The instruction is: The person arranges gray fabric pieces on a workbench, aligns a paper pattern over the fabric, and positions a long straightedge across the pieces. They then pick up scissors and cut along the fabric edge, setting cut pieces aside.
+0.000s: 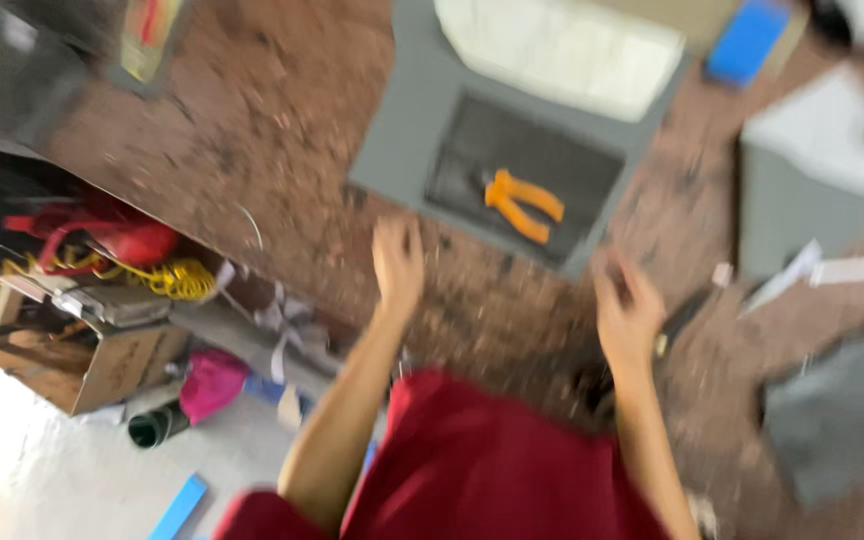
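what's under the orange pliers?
The orange pliers lie on a dark mat, which sits on a grey board over the brown worktop. The picture is blurred; whatever the mat and board cover is hidden.

Left hand (398, 262) raised, right hand (628, 316) blurred

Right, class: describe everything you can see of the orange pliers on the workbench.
The pliers have two orange handles, plastic-coated by the look of them, spread slightly apart and pointing down to the right. The head end, toward the upper left, is blurred, so its jaws cannot be made out. The tool lies flat on a dark mat set on a grey board. Nothing grips it: the left hand and right hand are both nearer the person, apart from it.
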